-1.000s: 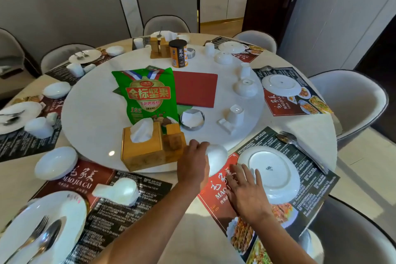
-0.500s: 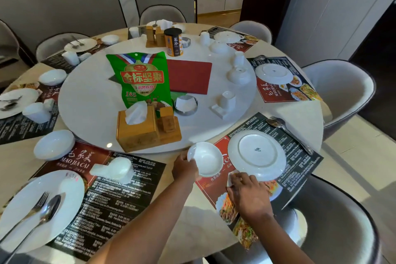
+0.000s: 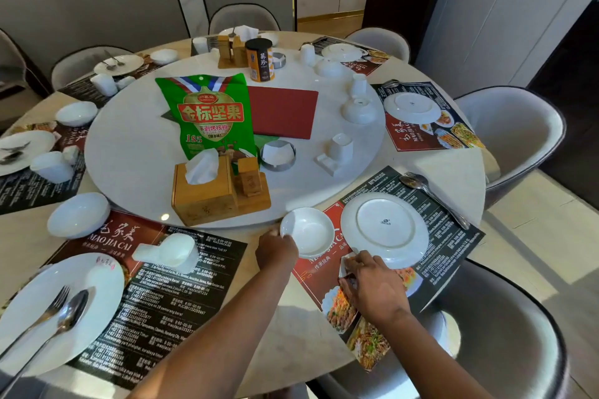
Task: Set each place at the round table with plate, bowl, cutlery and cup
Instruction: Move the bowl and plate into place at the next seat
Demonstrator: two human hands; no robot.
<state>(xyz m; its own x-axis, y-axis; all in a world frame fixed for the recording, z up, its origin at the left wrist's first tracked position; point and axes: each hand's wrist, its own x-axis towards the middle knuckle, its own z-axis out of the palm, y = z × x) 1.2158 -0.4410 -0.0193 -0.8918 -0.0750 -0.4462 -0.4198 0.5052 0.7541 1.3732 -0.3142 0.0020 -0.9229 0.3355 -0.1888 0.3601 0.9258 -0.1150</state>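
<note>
A small white bowl (image 3: 309, 232) sits upright on the red and black placemat (image 3: 450, 236) at the near right place, just left of a white plate (image 3: 384, 225). My left hand (image 3: 275, 251) grips the bowl's left rim. Lying palm down on the same mat just below the plate, my right hand (image 3: 372, 285) holds nothing that I can make out. A spoon and fork (image 3: 431, 194) lie at the mat's far right edge. A white cup (image 3: 340, 147) stands upside down on the turntable (image 3: 136, 152) behind this place.
The turntable carries a green snack bag (image 3: 210, 116), a wooden tissue box (image 3: 202, 194), a red folder (image 3: 282, 112) and more white cups and bowls. The near left place has a plate with cutlery (image 3: 58, 311), a bowl (image 3: 77, 214) and a tipped cup (image 3: 168, 253). Grey chairs (image 3: 505, 334) ring the table.
My left hand brought the bowl down from the turntable edge, turned it upright and set it on the mat beside the plate. My right hand slid back below the plate.
</note>
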